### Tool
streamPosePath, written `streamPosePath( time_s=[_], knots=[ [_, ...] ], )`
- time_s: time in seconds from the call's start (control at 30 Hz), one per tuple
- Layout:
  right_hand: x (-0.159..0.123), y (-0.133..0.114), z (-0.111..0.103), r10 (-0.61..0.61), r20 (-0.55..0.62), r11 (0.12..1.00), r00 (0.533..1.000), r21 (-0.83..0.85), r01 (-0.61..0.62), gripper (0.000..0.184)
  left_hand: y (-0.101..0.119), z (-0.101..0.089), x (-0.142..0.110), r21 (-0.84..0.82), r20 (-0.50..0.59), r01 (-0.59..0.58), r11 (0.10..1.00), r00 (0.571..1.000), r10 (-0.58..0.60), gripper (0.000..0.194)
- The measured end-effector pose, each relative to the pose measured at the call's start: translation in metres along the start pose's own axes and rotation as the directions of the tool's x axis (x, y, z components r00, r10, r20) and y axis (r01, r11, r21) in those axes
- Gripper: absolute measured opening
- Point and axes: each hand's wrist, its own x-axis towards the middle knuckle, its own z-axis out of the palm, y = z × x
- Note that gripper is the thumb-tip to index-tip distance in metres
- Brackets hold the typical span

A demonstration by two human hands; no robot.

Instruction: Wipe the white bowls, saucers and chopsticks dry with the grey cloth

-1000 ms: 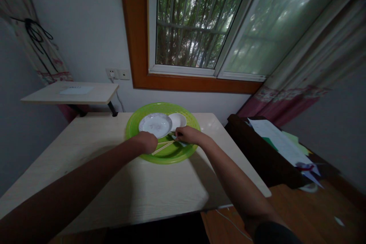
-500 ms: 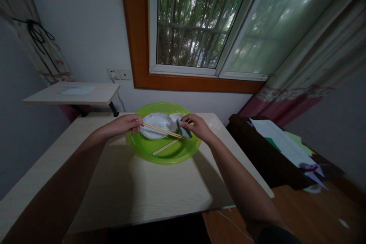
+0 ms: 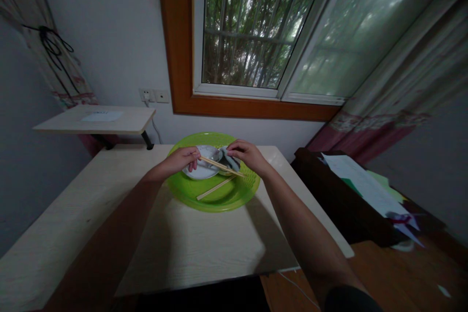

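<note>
My left hand (image 3: pixel 185 158) is closed on one end of a pair of wooden chopsticks (image 3: pixel 223 165), which slant down to the right above the tray. My right hand (image 3: pixel 246 153) pinches a grey-green cloth (image 3: pixel 229 160) that lies against the chopsticks. Below them is a round green plastic tray (image 3: pixel 183 194) on the table. A white plate (image 3: pixel 201 171) rests in it, partly behind my left hand. The small white bowl beside the plate is mostly hidden by the cloth and my right hand. More chopsticks (image 3: pixel 214 189) lie on the tray's bottom.
The pale wooden table (image 3: pixel 204 243) carries a raised shelf (image 3: pixel 95 119) at its back left, with a paper sheet on it. Behind stands the wall with a window (image 3: pixel 263 29). To the right, a dark brown piece of furniture (image 3: pixel 351 204) holds papers (image 3: pixel 361 180).
My left hand came up from the tray with a pair of chopsticks, then moved right. My right hand lifted the cloth and brought it up against the chopsticks.
</note>
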Motion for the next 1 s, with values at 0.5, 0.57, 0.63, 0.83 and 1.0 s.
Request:
streamPosePath(
  time_s=[0.5,0.57,0.63,0.83,1.0],
  knots=[
    [-0.002,0.010,0.017,0.171,-0.007,0.982,0.985,-0.085,-0.171,0.031,-0.021,0.010,0.006,-0.092,-0.223,-0.073,0.993,0.973,0.051,0.032],
    [0.001,0.014,0.016,0.191,-0.082,0.978,0.978,-0.073,-0.197,0.034,-0.019,0.010,0.005,-0.114,-0.204,-0.067,0.991,0.978,0.043,0.035],
    [0.006,0.016,0.012,0.213,-0.168,0.974,0.962,-0.042,-0.223,0.037,-0.019,0.009,0.004,-0.128,-0.191,-0.062,0.990,0.981,0.036,0.038],
    [0.029,0.008,-0.008,0.232,-0.382,0.929,0.895,-0.187,-0.321,0.025,-0.022,0.008,0.002,-0.070,-0.138,-0.042,0.997,0.990,0.032,0.040],
    [0.039,-0.017,0.001,0.097,-0.287,0.909,0.953,-0.364,-0.202,0.016,-0.022,0.010,0.001,-0.044,-0.130,-0.047,0.998,0.991,0.041,0.038]
  ],
)
